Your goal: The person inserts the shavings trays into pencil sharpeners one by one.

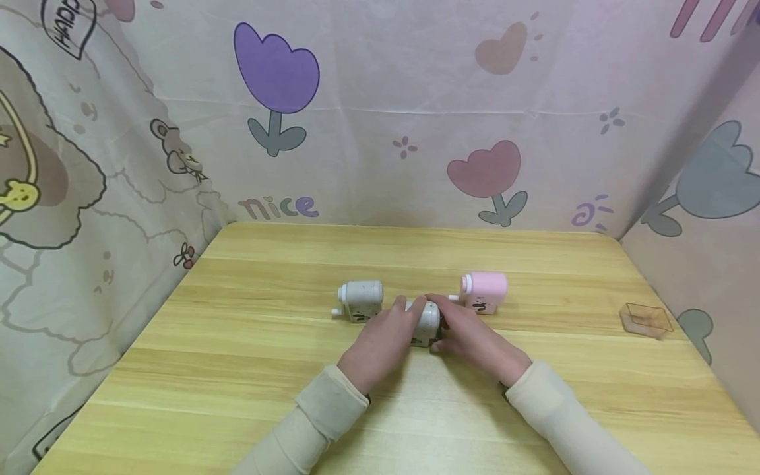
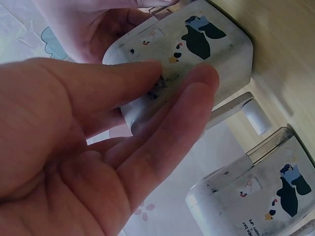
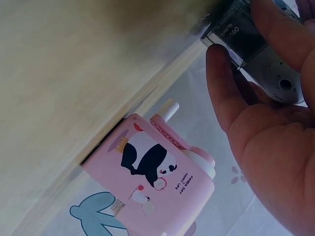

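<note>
Right grip clamps a gray pencil sharpener, left grip rests loosely against it, a clear tray apparently still unfitted.

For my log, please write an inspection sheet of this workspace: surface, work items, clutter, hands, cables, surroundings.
Surface: wood-grain tabletop, pale yellow.
Work items: three upright crank pencil sharpeners: left whitish sharpener, middle whitish sharpener between the hands, pink panda-print sharpener at right.
Clutter: clear box-shaped container near the table's right edge; purpose unclear.
Hands: right hand grips the middle whitish sharpener, thumb nearer the wearer; left hand is at that sharpener's left end, its grip unclear.
Cables: nothing seen.
Surroundings: printed cloth behind and at both sides, with tulips and the word "nice".
</note>
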`<state>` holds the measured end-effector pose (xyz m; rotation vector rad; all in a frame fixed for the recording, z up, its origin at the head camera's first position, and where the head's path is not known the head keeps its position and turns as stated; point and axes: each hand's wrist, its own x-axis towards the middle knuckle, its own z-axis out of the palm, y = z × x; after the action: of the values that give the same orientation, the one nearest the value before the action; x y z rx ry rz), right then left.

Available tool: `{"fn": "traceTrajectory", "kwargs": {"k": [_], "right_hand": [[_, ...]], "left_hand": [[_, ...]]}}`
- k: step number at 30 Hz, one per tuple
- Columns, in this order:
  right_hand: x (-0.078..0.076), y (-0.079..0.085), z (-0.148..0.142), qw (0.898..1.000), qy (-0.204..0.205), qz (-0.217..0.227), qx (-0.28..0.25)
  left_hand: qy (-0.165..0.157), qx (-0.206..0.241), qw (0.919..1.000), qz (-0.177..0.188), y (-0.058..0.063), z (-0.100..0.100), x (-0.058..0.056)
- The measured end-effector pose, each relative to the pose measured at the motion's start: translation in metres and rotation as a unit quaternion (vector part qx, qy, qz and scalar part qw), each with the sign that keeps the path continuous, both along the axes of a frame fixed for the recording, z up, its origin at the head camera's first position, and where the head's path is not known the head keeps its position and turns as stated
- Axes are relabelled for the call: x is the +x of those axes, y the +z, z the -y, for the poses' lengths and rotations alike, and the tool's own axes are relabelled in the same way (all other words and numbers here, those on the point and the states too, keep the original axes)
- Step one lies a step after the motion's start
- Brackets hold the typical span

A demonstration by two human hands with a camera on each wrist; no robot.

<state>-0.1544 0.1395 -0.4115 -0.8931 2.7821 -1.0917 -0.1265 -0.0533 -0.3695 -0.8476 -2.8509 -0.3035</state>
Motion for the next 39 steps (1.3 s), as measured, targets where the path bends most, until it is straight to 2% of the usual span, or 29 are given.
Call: {"fn": "traceTrajectory", "kwargs": {"k": [22, 39], "right_hand": [[-0.0021, -0.0019, 0.0012, 1.0, -0.007, -0.014, 0.018], [-0.0015, -0.0009, 0.0018, 1.0, -0.004, 0.001, 0.009]], "left_hand": [[-0.004, 0.001, 0.9999, -0.013, -0.0002, -0.0002, -0.0001], [0.003, -0.004, 1.0, 0.001, 0.0011, -0.0008, 0.001]]}}
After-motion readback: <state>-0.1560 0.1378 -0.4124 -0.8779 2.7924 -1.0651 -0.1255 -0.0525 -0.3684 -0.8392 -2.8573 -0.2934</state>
